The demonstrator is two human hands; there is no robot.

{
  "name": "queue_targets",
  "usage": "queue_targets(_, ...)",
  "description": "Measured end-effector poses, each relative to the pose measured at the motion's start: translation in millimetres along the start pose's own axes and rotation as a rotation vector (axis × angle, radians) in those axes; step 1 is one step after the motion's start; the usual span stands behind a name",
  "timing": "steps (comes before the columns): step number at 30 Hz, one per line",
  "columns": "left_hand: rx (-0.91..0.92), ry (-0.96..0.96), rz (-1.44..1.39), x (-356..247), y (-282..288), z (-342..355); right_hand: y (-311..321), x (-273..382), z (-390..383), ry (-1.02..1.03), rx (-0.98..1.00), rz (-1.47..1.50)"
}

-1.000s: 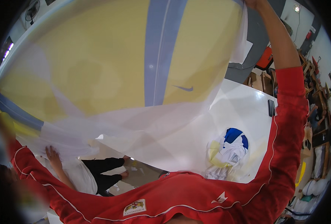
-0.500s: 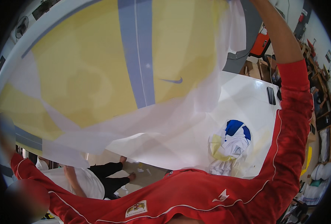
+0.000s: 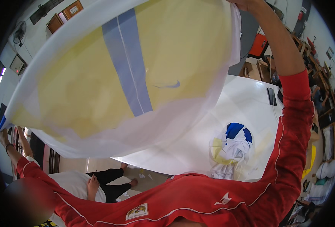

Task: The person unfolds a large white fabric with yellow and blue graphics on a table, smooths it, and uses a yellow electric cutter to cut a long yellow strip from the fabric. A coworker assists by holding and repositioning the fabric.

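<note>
A wide, thin sheet of fabric (image 3: 76,87) is stretched up between my raised arms. It is white at the rim, with a pale yellow field, a blue-grey band with a white centre line, and a small curved mark. My left hand (image 3: 3,138) is closed on its lower left corner beside a blue edge; a dark band circles that wrist. At the top, my right hand (image 3: 244,4) grips the far right corner, partly cut off by the picture's upper edge. Below the sheet, a crumpled heap of white, blue and yellow cloth (image 3: 235,145) lies on the white table (image 3: 182,145).
A dark phone (image 3: 271,97) with a cable lies at the table's right edge. On the left is a person in a white shirt (image 3: 76,185) and black trousers, near my left arm. Crowded shelves (image 3: 320,81) line the right; an orange case (image 3: 258,45) stands beyond the table.
The sheet has swung up and left, its lower edge now rounded and billowing. My left hand has come into clear view at its corner. The person's hand on the left has shifted.
</note>
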State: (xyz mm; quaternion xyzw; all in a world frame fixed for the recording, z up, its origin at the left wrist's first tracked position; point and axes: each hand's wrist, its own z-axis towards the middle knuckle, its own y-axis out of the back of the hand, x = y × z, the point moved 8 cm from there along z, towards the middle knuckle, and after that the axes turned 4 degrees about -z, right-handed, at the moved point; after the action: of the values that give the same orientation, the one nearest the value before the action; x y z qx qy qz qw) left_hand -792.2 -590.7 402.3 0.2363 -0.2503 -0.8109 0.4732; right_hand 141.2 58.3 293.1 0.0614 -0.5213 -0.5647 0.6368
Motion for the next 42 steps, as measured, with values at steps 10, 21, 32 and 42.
queue_targets(10, 0.047, 0.012, -0.041, -13.8, -37.0, -15.2, 7.9, 37.4, -23.9, -0.043, -0.019, -0.148)
queue_targets(21, 0.112, 0.111, 0.02, -11.7, -76.6, -17.9, 17.2, 24.9, -21.7, -0.099, -0.021, -0.142)
queue_targets(32, -0.034, -0.085, -0.629, -122.3, -97.5, -158.4, -1.7, 40.5, 4.5, -0.144, -0.043, -0.176)
queue_targets(42, 1.269, -0.338, -1.83, -654.0, 67.0, -745.8, -56.3, 43.7, -23.3, -0.144, 0.054, -0.055)
